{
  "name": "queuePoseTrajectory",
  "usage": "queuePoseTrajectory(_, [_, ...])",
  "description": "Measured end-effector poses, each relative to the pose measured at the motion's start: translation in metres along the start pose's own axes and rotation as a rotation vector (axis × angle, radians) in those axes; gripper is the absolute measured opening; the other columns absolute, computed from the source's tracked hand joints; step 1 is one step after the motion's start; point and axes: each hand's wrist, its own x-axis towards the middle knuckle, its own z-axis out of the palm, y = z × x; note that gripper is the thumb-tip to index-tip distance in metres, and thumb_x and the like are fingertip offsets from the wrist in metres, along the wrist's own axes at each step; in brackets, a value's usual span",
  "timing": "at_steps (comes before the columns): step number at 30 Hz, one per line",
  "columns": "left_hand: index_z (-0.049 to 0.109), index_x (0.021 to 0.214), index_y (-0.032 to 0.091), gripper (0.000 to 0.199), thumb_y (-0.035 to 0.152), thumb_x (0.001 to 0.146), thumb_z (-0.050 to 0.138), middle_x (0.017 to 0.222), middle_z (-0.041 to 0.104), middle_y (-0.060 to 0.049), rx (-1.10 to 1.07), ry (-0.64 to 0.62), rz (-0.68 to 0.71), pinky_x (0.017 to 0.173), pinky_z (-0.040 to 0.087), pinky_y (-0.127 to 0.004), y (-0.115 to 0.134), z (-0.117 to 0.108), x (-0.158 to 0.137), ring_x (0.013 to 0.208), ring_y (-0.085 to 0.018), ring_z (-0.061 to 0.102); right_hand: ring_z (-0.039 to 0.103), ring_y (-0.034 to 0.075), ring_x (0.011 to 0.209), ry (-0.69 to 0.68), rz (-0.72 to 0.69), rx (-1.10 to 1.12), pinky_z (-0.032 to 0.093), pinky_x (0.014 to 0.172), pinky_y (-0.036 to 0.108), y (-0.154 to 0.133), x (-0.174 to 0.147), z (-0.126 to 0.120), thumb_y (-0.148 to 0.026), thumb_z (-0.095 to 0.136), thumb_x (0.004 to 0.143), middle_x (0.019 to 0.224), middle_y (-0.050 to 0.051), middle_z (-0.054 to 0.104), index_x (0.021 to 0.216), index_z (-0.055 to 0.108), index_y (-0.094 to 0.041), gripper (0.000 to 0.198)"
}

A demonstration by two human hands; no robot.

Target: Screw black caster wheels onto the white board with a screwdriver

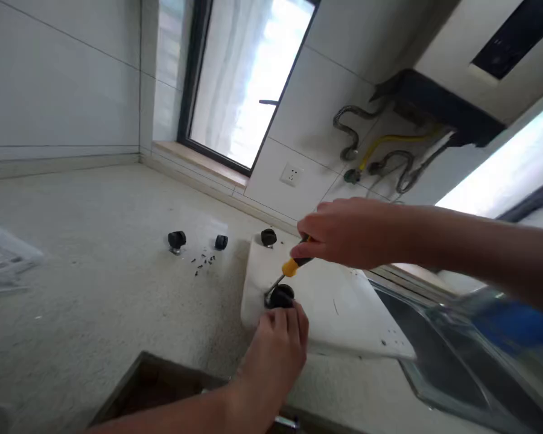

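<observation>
A white panel lies flat on the countertop, with a black caster wheel at its near left corner. My left hand is closed, its fingers gripping the caster from the near side. Held in my right hand is a screwdriver with a yellow and black handle, its shaft slanting down to the left. The tip meets the base of the caster; the screw there is too small to make out. Another caster sits at the panel's far left corner.
Two loose casters, one farther left and one nearer the panel, rest beside several small dark screws. A clear plastic bag lies at the left. An open drawer is below, a sink at the right.
</observation>
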Motion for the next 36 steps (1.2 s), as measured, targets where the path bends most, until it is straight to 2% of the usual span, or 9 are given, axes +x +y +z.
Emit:
queuePoseTrajectory(5, [0.076,0.139,0.003,0.057,0.019,0.085,0.079,0.098,0.08,-0.018,0.01,-0.052,-0.006,0.059,0.06,-0.036,0.002,-0.001,-0.001,0.079,-0.028,0.072,0.063,0.02,0.088,0.055,-0.058,0.086,0.036,0.07,0.032,0.002,-0.003,-0.012,-0.052,0.077,0.099,0.092,0.003,0.071,0.129,0.072,-0.028,0.039])
queuePoseTrajectory(9, [0.075,0.14,0.002,0.055,0.021,0.088,0.078,0.097,0.078,-0.017,0.008,-0.06,0.01,0.058,0.059,-0.035,0.0,-0.004,0.0,0.077,-0.026,0.07,0.058,0.02,0.076,0.082,-0.067,0.043,0.034,0.066,0.034,0.0,0.0,-0.011,-0.064,0.076,0.095,0.084,0.005,0.068,0.113,0.076,-0.025,0.043])
queuePoseTrajectory(15, [0.075,0.14,0.002,0.054,0.022,0.089,0.08,0.098,0.078,-0.018,0.025,-0.064,0.01,0.058,0.058,-0.035,-0.001,-0.003,0.0,0.077,-0.026,0.07,0.046,0.015,0.06,0.137,-0.057,0.031,0.027,0.061,0.036,0.005,0.01,0.01,-0.064,0.03,0.113,0.067,0.007,0.064,0.075,0.069,-0.019,0.071])
queuePoseTrajectory(20, [0.075,0.14,0.005,0.055,0.024,0.09,0.081,0.097,0.077,-0.016,0.027,-0.069,0.004,0.06,0.059,-0.035,0.001,-0.001,0.0,0.077,-0.026,0.069,0.054,0.015,0.063,0.109,-0.029,0.146,0.031,0.06,0.034,0.022,0.007,0.018,-0.07,0.04,0.109,0.075,0.006,0.07,0.083,0.071,-0.02,0.064])
queuePoseTrajectory(24, [0.075,0.138,0.004,0.053,0.022,0.088,0.083,0.097,0.077,-0.014,0.0,-0.049,0.003,0.06,0.059,-0.035,-0.001,-0.001,-0.001,0.077,-0.024,0.068,0.054,0.013,0.058,0.249,0.08,0.376,0.032,0.056,0.032,0.042,-0.018,0.028,-0.079,0.051,0.101,0.07,0.002,0.068,0.091,0.075,-0.022,0.063])
queuePoseTrajectory(28, [0.075,0.133,0.006,0.051,0.024,0.087,0.089,0.099,0.074,-0.011,-0.048,-0.056,-0.003,0.059,0.058,-0.035,-0.008,-0.003,0.002,0.078,-0.024,0.068,0.051,0.011,0.055,0.546,0.229,0.737,0.034,0.053,0.029,0.06,-0.058,0.087,-0.076,0.069,0.093,0.068,0.0,0.067,0.103,0.08,-0.022,0.057])
queuePoseTrajectory(31, [0.076,0.116,0.014,0.032,0.033,0.092,0.088,0.099,0.071,-0.007,-0.108,-0.044,0.007,0.056,0.057,-0.035,-0.019,-0.004,0.008,0.08,-0.025,0.068,0.062,0.014,0.063,0.957,0.545,1.477,0.046,0.057,0.026,0.055,-0.09,0.168,-0.057,0.101,0.067,0.069,0.002,0.071,0.097,0.083,-0.017,0.053])
queuePoseTrajectory(34, [0.072,0.103,0.018,0.014,0.028,0.099,0.08,0.104,0.072,-0.007,-0.105,0.006,0.058,0.061,0.058,-0.037,-0.034,-0.004,0.016,0.088,-0.027,0.07,0.057,0.009,0.059,1.37,0.794,1.708,0.046,0.052,0.022,0.027,-0.116,0.258,-0.077,0.092,0.065,0.068,-0.003,0.066,0.092,0.076,-0.021,0.064])
queuePoseTrajectory(36, [0.071,0.103,0.016,0.007,0.022,0.1,0.075,0.114,0.073,-0.012,-0.073,0.021,0.09,0.068,0.061,-0.04,-0.044,-0.004,0.021,0.096,-0.029,0.072,0.059,0.01,0.059,1.548,0.944,1.863,0.051,0.053,0.022,0.002,-0.129,0.312,-0.08,0.091,0.063,0.069,-0.005,0.066,0.089,0.07,-0.022,0.067])
